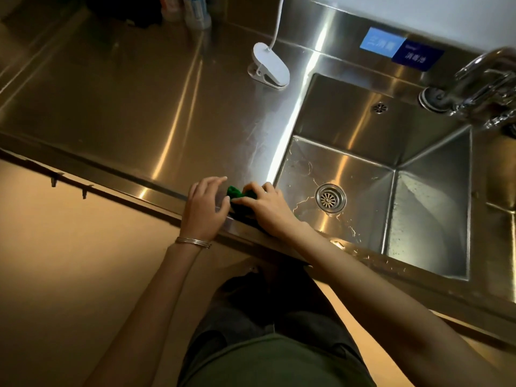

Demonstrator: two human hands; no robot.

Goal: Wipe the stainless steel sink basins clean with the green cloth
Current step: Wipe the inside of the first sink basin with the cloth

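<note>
Small, crumpled dark-green cloth (240, 197), bunched on the near edge of the stainless steel tabletop (125, 107), just left of the rectangular stainless steel sink basin (363, 174). Judged soft, light and limp: likely to fold and slide under the palm rather than hold a shape; probably damp, so fair friction on steel. Best taken by gathering a wad into the palm, or flattened and pressed under spread fingers for wiping.

Right hand (268, 210) laid over the right part of the cloth, fingers (252, 188) curled onto its top and grasping it; thumb across its near side. Left hand (202, 208) touching the left edge of the cloth, thumb against the fabric, fingers (215, 180) loosely extended above the tabletop, released rather than clenched. Cloth thus between the two hands, mostly hidden beneath the right one.

Basin floor around the round drain strainer (330, 197) streaked with water, apparently not yet wiped.
</note>
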